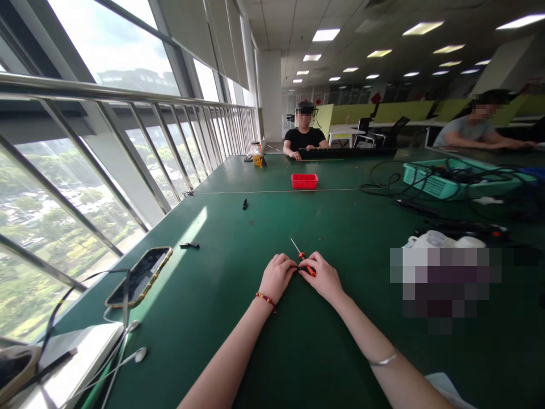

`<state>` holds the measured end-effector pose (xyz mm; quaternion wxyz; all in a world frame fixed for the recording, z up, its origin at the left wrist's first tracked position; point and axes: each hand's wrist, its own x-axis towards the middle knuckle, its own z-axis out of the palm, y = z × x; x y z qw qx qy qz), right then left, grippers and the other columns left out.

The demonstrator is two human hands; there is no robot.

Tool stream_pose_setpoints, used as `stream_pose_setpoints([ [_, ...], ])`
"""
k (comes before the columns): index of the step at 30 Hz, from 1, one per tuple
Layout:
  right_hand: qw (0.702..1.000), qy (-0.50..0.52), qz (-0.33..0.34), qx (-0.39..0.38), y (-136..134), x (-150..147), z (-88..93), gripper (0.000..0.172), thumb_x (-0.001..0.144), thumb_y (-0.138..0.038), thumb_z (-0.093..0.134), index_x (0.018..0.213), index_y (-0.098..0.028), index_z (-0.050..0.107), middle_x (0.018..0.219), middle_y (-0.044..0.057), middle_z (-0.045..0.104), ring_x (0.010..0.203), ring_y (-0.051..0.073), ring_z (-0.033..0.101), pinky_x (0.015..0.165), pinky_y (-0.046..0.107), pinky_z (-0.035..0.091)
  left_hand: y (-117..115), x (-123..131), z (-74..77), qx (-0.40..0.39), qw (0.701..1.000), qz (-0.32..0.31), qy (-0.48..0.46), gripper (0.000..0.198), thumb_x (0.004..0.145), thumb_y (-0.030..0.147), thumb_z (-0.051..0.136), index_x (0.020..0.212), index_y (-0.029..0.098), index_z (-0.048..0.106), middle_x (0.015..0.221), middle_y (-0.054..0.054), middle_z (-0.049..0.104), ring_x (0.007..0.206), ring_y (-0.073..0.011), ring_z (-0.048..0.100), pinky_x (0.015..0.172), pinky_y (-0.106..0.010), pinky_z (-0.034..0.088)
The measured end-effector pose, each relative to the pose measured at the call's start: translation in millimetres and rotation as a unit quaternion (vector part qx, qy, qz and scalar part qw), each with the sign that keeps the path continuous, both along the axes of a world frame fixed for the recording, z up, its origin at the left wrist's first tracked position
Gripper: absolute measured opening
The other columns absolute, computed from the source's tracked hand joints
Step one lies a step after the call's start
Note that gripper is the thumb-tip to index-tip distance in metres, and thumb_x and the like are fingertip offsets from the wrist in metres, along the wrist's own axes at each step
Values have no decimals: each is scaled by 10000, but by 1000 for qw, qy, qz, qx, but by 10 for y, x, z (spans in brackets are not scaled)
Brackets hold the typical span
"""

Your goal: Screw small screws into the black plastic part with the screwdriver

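My left hand [277,277] is closed in a pinch on one end of a small black part [298,268], mostly covered by fingers. My right hand [323,278] pinches the other end, so the two hands nearly meet. A screwdriver with an orange-and-black handle [312,271] is at the right hand, its thin metal shaft pointing away and to the left. Fingers cover part of the handle; whether it is gripped or lies beneath them I cannot tell. Two more small black pieces lie beyond and to the left: one piece [189,245] nearer, another piece [244,204] farther.
A red tray [304,181] stands ahead on the green table [238,318]. At left lie a phone [139,275] and earphones [139,355]. A teal basket [430,183] with black cables is at the right, behind a partly blurred white object [438,241]. Two people sit beyond.
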<state>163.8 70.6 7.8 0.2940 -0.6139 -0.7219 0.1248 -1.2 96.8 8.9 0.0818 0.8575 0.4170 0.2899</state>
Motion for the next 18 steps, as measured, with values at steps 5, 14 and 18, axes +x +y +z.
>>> stream_pose_setpoints([
  [5,1000,-2,-2,-1,-13,-4,26,131,818,-323,557,887,-259,649,948,1,546,786,133,583,595,242,403,-9,9,2,8,999,0,32,162,905,192,466,902,157,624,919,-60,583,864,-180,518,822,-335,482],
  [14,1000,-11,10,-5,-18,21,19,129,816,-326,565,894,-268,650,950,-5,546,793,127,579,600,238,397,-10,14,-20,-6,1000,-2,23,155,911,189,449,891,156,599,904,-57,565,872,-184,509,842,-340,469],
  [18,1000,-19,14,2,-26,24,13,130,819,-330,561,891,-266,648,953,-4,545,785,127,579,605,240,398,-6,14,-26,-5,1000,-10,17,140,901,188,474,899,148,607,908,-62,570,886,-186,514,845,-335,470],
])
